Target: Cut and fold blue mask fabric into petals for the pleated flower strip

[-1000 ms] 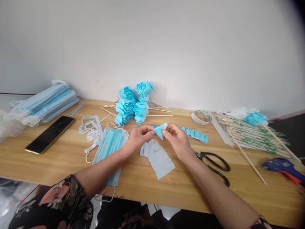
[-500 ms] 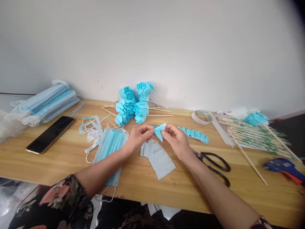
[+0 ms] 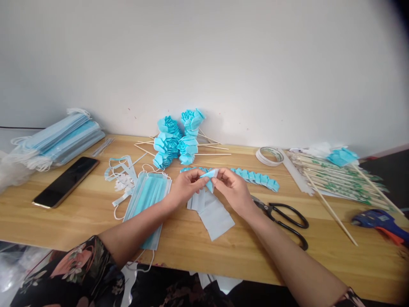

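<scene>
Between my two hands is a small folded piece of blue mask fabric (image 3: 209, 175), pointed at its lower end. My left hand (image 3: 191, 184) pinches its left side, and my right hand (image 3: 232, 188) pinches the right side. Under them on the table lie pale cut fabric squares (image 3: 217, 219). A row of folded blue petals (image 3: 255, 177) runs behind my hands, partly hidden by them. Black-handled scissors (image 3: 287, 215) rest by my right forearm. Several blue face masks (image 3: 148, 204) with ear loops lie beside my left forearm.
Blue fabric flowers (image 3: 168, 143) on sticks lie at the back. To the left are a mask stack (image 3: 64, 136), a phone (image 3: 65, 182) and cut-off strips (image 3: 123, 179). At right are a tape roll (image 3: 269, 156), bundled wooden sticks (image 3: 338, 179) and a blue glue gun (image 3: 377, 221).
Both hands have moved slightly left and closer together. The fabric piece between them now appears smaller and more covered by the fingers.
</scene>
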`<action>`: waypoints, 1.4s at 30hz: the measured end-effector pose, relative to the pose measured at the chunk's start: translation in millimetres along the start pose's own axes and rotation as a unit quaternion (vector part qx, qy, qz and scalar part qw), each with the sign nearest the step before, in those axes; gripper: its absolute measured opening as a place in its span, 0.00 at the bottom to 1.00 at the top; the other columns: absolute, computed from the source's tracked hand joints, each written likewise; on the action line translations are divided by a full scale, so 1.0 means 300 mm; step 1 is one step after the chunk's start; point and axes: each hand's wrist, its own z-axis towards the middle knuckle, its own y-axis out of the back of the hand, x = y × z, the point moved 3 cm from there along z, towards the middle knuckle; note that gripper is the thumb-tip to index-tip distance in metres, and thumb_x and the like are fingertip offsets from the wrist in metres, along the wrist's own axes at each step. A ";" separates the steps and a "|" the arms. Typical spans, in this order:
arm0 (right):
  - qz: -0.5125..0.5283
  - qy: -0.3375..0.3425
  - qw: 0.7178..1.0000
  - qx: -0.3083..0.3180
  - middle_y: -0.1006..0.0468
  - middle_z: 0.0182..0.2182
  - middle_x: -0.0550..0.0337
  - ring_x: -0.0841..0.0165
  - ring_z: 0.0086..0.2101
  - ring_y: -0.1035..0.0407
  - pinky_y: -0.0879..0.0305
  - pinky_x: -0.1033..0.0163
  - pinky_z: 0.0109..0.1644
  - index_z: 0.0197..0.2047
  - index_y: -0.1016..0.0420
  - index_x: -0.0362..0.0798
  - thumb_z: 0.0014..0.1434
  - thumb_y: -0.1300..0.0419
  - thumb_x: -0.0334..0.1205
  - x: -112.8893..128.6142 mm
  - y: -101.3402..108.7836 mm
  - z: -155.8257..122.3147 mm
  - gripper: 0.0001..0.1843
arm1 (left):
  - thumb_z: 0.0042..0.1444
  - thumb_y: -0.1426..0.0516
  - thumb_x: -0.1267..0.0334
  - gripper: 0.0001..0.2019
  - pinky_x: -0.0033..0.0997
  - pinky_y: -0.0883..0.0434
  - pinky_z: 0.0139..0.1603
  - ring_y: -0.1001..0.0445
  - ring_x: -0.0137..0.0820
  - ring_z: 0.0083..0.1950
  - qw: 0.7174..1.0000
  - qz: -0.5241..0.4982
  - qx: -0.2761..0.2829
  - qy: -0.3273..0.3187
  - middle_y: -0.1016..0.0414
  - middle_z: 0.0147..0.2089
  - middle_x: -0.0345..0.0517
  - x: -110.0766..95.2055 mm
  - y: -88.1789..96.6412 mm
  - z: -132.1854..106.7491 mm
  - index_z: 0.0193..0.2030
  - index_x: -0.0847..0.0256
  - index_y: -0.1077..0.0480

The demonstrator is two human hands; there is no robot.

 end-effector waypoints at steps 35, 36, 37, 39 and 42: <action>0.065 0.007 0.998 -0.010 0.22 0.34 0.57 0.63 0.37 0.28 0.29 0.57 0.43 0.41 0.22 0.51 0.64 0.45 0.56 0.016 0.031 -0.001 0.19 | 0.49 0.36 0.49 0.17 0.26 0.36 0.28 0.35 0.23 0.23 0.995 -0.087 0.031 0.041 0.30 0.23 0.38 -0.016 -0.003 -0.010 0.28 0.63 0.31; 0.067 0.010 0.998 -0.009 0.22 0.34 0.57 0.63 0.37 0.28 0.29 0.57 0.43 0.42 0.22 0.51 0.64 0.45 0.56 0.015 0.033 -0.001 0.19 | 0.49 0.36 0.49 0.17 0.26 0.36 0.28 0.35 0.23 0.24 0.994 -0.099 0.032 0.034 0.30 0.23 0.39 -0.018 -0.002 -0.010 0.28 0.63 0.30; 0.070 0.013 0.997 -0.005 0.23 0.34 0.58 0.64 0.36 0.28 0.29 0.57 0.43 0.43 0.23 0.51 0.64 0.45 0.55 0.017 0.034 -0.002 0.18 | 0.49 0.35 0.50 0.17 0.26 0.36 0.29 0.35 0.23 0.24 0.994 -0.099 0.030 0.023 0.30 0.23 0.39 -0.021 0.000 -0.009 0.27 0.63 0.29; 0.064 0.025 0.998 0.008 0.23 0.34 0.59 0.64 0.35 0.28 0.29 0.57 0.42 0.44 0.24 0.52 0.62 0.42 0.54 0.026 0.031 -0.005 0.16 | 0.49 0.35 0.51 0.15 0.26 0.36 0.29 0.35 0.23 0.24 0.997 -0.077 0.019 -0.008 0.30 0.23 0.38 -0.030 0.004 -0.008 0.27 0.63 0.27; 0.005 0.056 0.998 0.011 0.23 0.35 0.60 0.66 0.34 0.28 0.30 0.59 0.41 0.42 0.26 0.52 0.57 0.37 0.47 0.047 0.022 -0.012 0.12 | 0.50 0.35 0.51 0.15 0.27 0.37 0.29 0.37 0.24 0.25 0.998 -0.036 -0.008 -0.045 0.31 0.23 0.38 -0.044 0.006 -0.012 0.27 0.62 0.26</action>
